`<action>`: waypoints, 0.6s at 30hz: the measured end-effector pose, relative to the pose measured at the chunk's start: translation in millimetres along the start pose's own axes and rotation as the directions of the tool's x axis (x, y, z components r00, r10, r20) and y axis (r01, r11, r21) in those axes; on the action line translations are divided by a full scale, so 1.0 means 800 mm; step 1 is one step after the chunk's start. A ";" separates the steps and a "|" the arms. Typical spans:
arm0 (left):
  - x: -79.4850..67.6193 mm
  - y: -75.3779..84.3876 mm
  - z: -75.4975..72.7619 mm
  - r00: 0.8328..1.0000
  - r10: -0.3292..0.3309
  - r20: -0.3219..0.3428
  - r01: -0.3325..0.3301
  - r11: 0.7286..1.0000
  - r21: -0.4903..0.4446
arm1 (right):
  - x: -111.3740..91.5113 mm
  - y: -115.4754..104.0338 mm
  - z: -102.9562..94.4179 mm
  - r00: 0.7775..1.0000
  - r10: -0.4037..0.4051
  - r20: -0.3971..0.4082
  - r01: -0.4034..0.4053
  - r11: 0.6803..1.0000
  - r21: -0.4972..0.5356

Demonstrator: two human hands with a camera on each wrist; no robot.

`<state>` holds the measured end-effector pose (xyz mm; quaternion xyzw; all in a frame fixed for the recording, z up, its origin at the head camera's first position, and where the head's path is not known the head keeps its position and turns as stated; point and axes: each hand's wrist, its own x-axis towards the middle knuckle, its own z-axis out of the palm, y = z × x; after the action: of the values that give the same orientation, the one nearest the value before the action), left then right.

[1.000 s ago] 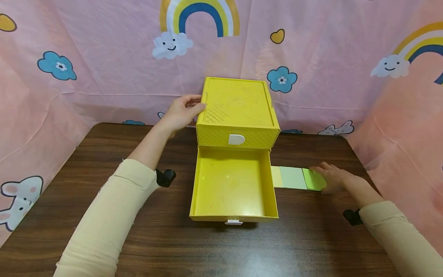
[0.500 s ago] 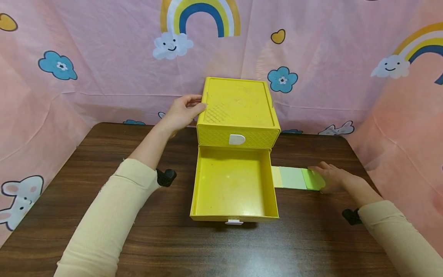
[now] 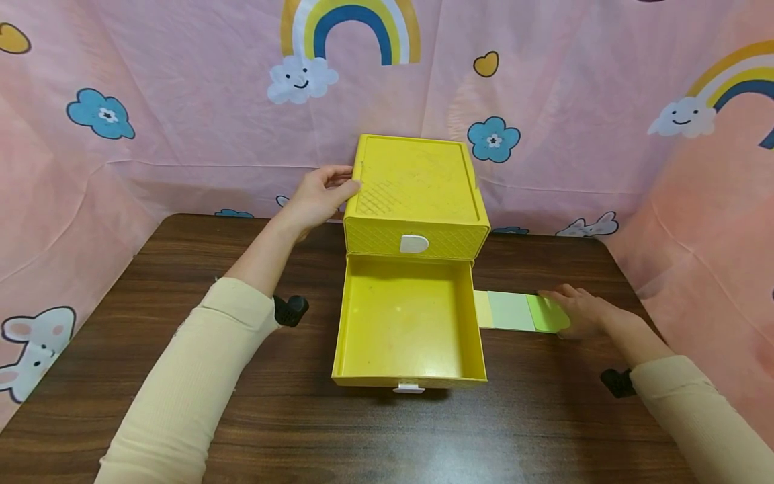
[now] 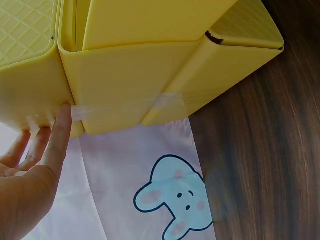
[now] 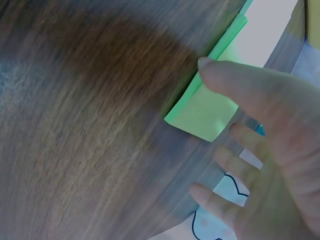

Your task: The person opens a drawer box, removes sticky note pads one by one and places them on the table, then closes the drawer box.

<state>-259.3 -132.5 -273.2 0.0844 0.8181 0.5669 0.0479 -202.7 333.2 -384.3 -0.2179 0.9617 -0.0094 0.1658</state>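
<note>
A yellow plastic drawer cabinet (image 3: pixel 423 178) stands at the back of the table, one drawer (image 3: pixel 402 323) pulled out and bare inside. My left hand (image 3: pixel 314 199) rests against the cabinet's left side, thumb at the top edge; its fingers look fairly straight in the left wrist view, touching the yellow wall (image 4: pixel 35 95). To the right of the drawer lies a strip of sticky notes (image 3: pixel 510 311) in pale yellow, pale green and bright green. My right hand (image 3: pixel 583 314) pinches its bright green end across the width, thumb (image 5: pixel 225 75) on the near edge. The index finger is hidden in the right wrist view.
In the left wrist view, another drawer front (image 4: pixel 250 30) sits below the pulled-out one, and transparent tape (image 4: pixel 165 100) crosses the cabinet's side. A pink printed cloth (image 3: pixel 211 121) hangs behind and beside the dark wooden table (image 3: pixel 272 417).
</note>
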 end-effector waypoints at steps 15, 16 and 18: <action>0.000 0.001 0.001 1.000 0.007 -0.004 -0.007 1.000 -0.005 | -0.005 0.001 -0.007 0.969 -0.112 -0.222 0.092 0.991 -0.096; 0.000 0.001 0.001 1.000 0.008 -0.005 -0.008 1.000 -0.002 | -0.005 -0.001 -0.009 0.962 -0.121 -0.243 0.100 0.990 -0.097; 0.000 0.001 0.001 1.000 0.012 -0.005 -0.012 1.000 0.005 | -0.007 -0.004 -0.014 0.947 -0.139 -0.290 0.115 0.989 -0.098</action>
<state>-259.3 -131.7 -273.0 0.0880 0.8189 0.5656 0.0420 -200.5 332.1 -371.8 -0.2820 0.9593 -0.0143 0.0105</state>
